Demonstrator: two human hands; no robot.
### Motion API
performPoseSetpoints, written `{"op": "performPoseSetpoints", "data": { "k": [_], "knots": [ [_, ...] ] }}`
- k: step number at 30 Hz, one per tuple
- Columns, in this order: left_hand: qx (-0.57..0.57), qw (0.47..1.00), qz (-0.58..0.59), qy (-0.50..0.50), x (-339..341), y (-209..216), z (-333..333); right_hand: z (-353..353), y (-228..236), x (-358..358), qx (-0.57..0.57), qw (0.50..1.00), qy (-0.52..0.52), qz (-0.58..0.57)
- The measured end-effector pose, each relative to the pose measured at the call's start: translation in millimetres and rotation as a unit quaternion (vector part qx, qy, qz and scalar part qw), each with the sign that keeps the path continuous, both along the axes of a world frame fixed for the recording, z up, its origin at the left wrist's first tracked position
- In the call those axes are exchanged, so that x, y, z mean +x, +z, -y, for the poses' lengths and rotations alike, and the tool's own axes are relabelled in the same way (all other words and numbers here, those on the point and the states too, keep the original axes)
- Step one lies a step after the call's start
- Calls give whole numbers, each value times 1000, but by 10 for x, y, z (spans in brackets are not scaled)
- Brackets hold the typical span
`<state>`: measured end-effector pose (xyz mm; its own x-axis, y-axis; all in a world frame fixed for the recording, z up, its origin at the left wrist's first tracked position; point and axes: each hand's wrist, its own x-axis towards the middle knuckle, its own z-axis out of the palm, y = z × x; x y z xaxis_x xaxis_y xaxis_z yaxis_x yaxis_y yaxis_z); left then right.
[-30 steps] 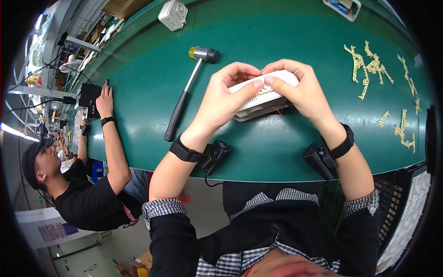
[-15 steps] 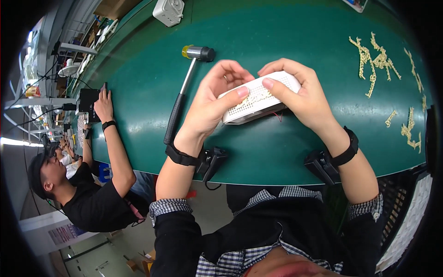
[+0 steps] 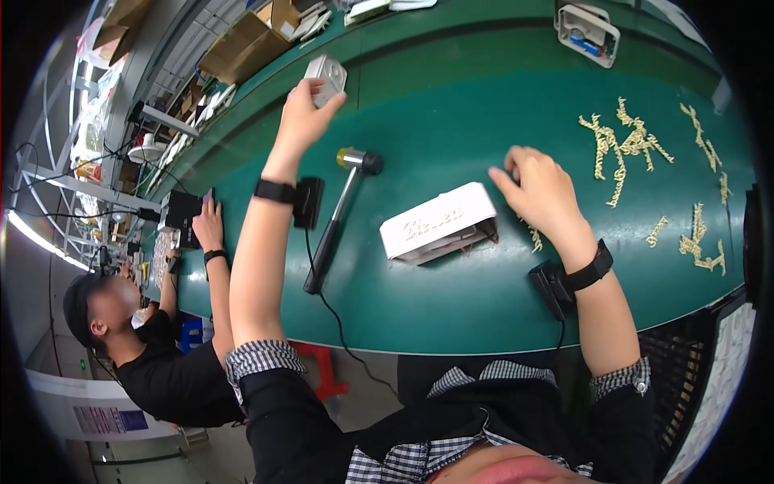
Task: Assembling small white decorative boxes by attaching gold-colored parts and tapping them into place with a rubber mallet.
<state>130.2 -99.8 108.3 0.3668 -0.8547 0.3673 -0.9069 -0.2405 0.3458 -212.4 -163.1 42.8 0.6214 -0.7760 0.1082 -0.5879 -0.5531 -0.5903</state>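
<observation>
A white casing (image 3: 439,222) with a perforated top lies tilted on the green table, cream curly bits scattered on that top. Its underside is open, with a thin red wire at the right end. Farther off at the left, my left hand (image 3: 305,119) is closed around the near end of a white block (image 3: 329,71) with a round feature on its face. My right hand (image 3: 542,189) hovers just right of the casing, empty, its fingers loosely curled and the thumb apart. A cream curly strand (image 3: 534,235) shows beside this hand.
A mallet (image 3: 339,218) with a black handle lies between my left forearm and the casing. Several cream curly strands (image 3: 629,145) are spread at the right. An open white housing (image 3: 587,36) with a blue part stands far back. A co-worker (image 3: 137,339) works at the left.
Both hands have let go of the casing, which now rests on the table. My left hand has reached far left to the white block; my right hand has drawn rightward. The view has shifted.
</observation>
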Motion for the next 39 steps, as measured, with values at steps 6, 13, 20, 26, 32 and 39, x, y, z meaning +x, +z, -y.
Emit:
{"op": "performPoseSetpoints", "data": {
  "k": [6, 13, 20, 26, 32, 39],
  "knots": [
    [118, 955, 132, 240, 801, -365, 741, -31, -51, -171, -32, 995, -15, -91],
    [100, 948, 138, 269, 1139, -451, 1024, 5, -135, -177, 19, 998, 41, -37],
    [74, 986, 117, 94, 1023, -279, 992, -58, -185, -119, -59, 997, -58, 4],
    [1, 990, 66, -124, -503, -67, 603, -13, -140, -157, -6, 1000, 0, -22],
    [120, 987, -75, -80, -1782, 199, 249, 68, -293, -104, -49, 997, -48, 31],
    [200, 965, 11, -168, -1756, 455, 315, 248, -403, -125, -71, 994, -59, 51]
  ]
}}
